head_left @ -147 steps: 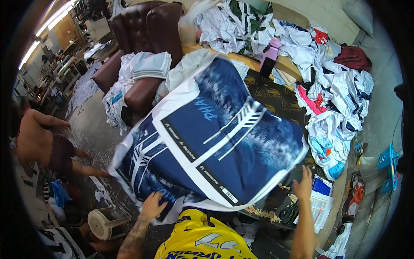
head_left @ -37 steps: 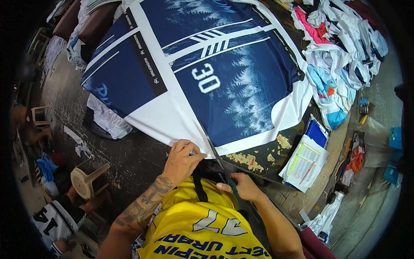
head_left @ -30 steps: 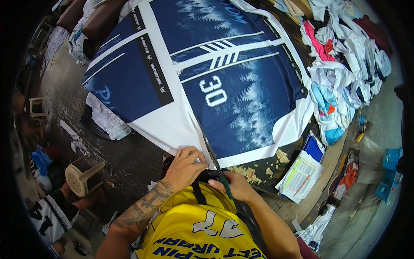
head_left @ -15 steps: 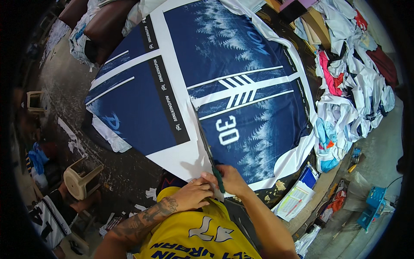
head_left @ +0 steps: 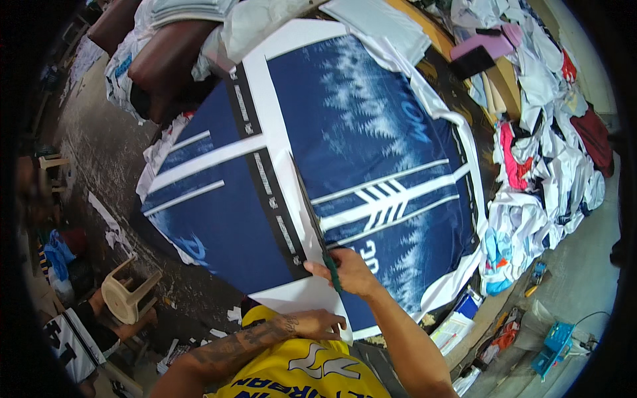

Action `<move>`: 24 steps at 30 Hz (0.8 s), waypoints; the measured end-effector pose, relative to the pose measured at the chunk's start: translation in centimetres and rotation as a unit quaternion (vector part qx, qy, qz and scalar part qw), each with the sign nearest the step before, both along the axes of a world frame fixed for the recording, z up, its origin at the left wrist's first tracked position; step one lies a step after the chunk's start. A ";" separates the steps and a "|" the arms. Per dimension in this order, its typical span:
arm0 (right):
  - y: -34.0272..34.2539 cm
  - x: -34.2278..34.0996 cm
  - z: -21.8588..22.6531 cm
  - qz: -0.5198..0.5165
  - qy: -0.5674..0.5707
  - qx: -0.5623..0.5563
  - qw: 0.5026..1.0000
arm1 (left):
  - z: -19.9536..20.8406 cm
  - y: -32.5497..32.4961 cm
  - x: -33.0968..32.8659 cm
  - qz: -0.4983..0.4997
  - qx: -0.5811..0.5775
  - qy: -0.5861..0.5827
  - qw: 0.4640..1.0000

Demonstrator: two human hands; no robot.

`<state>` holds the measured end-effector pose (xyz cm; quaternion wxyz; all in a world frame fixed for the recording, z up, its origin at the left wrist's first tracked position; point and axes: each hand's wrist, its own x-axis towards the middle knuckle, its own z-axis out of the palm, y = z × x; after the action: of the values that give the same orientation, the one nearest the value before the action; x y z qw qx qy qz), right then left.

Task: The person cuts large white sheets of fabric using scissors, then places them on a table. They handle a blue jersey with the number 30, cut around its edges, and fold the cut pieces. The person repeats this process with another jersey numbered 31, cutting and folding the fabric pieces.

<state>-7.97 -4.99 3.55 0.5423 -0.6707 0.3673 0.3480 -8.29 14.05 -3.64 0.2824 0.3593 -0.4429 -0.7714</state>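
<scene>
A large navy cloth (head_left: 345, 146) printed with pale trees, stripes and white bands lies spread before me. My right hand (head_left: 352, 272) grips long scissors (head_left: 334, 273) with a dark green handle. Their blades point away from me along the white strip (head_left: 275, 119) between the left and right printed panels. The blades lie beside a slit in that strip. My left hand (head_left: 318, 325) rests at the near edge of the cloth, left of and nearer than the right hand. Its fingers are slightly apart on the white margin, and their tips are partly hard to make out.
Heaped white and coloured fabric (head_left: 531, 172) lies on the right, near a pink container (head_left: 501, 41). Papers (head_left: 451, 330) are beside the cloth's near right edge. A blue tool (head_left: 554, 348) is on the floor. On the left are a beige stool (head_left: 126, 292) and a seated person (head_left: 76, 338).
My right hand and the scissors have advanced along the white strip, past the printed number toward the stripes. My left hand has parted from the right and stayed near the cloth's edge.
</scene>
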 end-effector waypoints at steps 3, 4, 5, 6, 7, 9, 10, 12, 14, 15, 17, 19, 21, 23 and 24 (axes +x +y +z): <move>-0.7 3.0 0.8 0.001 0.017 -0.003 1.000 | -1.6 -1.3 0.4 -0.024 0.029 0.069 0.997; -0.8 4.0 1.1 0.009 0.074 0.006 0.997 | -2.1 -1.9 0.6 -0.050 0.034 0.087 0.994; -1.2 5.2 1.2 -0.029 0.040 0.025 0.998 | -2.4 -2.4 0.8 -0.070 0.019 0.066 0.995; -1.4 6.4 1.3 -0.024 0.016 -0.016 0.999 | -2.6 -2.9 0.9 -0.088 0.003 0.066 0.994; -1.8 7.9 1.2 -0.018 -0.012 -0.034 0.999 | -2.9 -3.4 1.2 -0.095 -0.016 0.060 0.994; -2.5 9.9 1.6 0.019 0.085 0.003 0.996 | -3.6 -4.3 1.6 -0.118 -0.021 0.104 0.987; -2.8 10.9 1.7 0.007 0.050 0.014 0.999 | -4.1 -4.5 1.4 -0.163 0.020 0.111 0.980; -3.5 13.1 1.7 -0.017 0.033 0.035 0.999 | -5.5 -4.9 0.7 -0.189 0.032 0.153 0.969; -4.0 15.8 1.1 -0.004 0.030 0.000 1.000 | -7.1 -4.9 -0.8 -0.225 0.080 0.246 0.939; -4.3 17.0 0.9 0.015 0.026 0.005 1.000 | -7.5 -4.8 -1.5 -0.230 0.101 0.212 0.945; -4.7 19.0 0.5 0.001 0.009 -0.005 1.000 | -7.0 -4.6 -1.8 -0.237 0.104 0.221 0.940; -4.9 20.9 0.1 -0.021 -0.009 -0.013 1.000 | -4.4 -4.9 1.9 -0.171 0.082 0.185 0.964; -5.1 22.6 -0.5 -0.047 -0.039 -0.006 0.998 | 0.6 -5.6 9.0 -0.109 0.005 0.099 0.989; -5.2 23.9 -0.8 -0.063 -0.036 -0.001 0.997 | 5.5 -6.0 22.1 0.066 0.002 -0.247 0.967; -5.1 24.4 -0.8 -0.075 -0.038 0.005 0.996 | 6.7 -6.8 27.9 0.319 0.040 -0.362 0.875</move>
<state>16.43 -10.04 2.73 0.5839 -0.6514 0.3940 0.2819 19.60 7.20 3.04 0.3188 0.7461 -0.3442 -0.4724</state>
